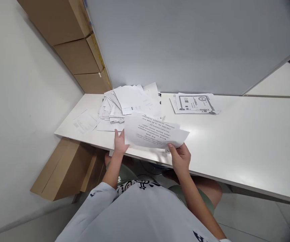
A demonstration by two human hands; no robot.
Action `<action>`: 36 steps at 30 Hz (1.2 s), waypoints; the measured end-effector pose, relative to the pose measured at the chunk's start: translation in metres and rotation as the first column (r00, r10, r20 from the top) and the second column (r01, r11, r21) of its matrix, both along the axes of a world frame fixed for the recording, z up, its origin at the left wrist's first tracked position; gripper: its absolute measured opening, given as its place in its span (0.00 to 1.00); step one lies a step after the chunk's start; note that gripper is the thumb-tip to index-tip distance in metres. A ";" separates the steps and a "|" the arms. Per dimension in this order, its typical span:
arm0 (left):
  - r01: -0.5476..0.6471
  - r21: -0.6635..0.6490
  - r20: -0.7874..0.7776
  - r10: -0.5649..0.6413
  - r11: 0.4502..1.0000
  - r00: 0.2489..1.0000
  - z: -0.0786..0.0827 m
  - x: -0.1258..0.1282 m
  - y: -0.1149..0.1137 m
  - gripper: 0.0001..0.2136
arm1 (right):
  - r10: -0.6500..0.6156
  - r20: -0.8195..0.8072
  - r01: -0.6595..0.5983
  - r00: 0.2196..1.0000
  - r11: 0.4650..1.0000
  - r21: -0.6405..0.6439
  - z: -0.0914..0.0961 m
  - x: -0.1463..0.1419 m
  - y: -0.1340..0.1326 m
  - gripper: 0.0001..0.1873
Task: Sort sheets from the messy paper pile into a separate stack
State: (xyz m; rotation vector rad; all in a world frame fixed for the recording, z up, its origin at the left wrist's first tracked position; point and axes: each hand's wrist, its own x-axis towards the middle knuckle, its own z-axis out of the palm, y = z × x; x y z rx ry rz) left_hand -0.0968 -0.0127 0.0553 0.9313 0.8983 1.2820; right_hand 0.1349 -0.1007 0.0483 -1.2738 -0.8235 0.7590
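Note:
Both my hands hold one printed sheet of paper (155, 131) just above the near edge of a white table (248, 141). My left hand (120, 143) grips its left edge, fingers closed on the paper. The sheet's near right corner is pinched by my right hand (180, 156). Behind the sheet lies a messy pile of papers (127, 102) fanned out against the partition. A small neat stack of printed documents (194, 103) lies to the right of the pile. A single loose sheet (85, 121) rests flat at the table's left end.
A grey partition wall (197, 43) rises behind the table. Stacked cardboard boxes (76, 47) stand at the back left, and flat cardboard (64, 171) leans below the table's left end. A white wall (16, 117) closes the left side.

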 end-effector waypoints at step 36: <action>-0.083 0.164 -0.267 0.125 0.983 0.955 -0.026 0.014 -0.068 0.11 | 0.168 0.070 -0.141 0.983 0.948 -0.286 -0.034 0.038 -0.085 0.16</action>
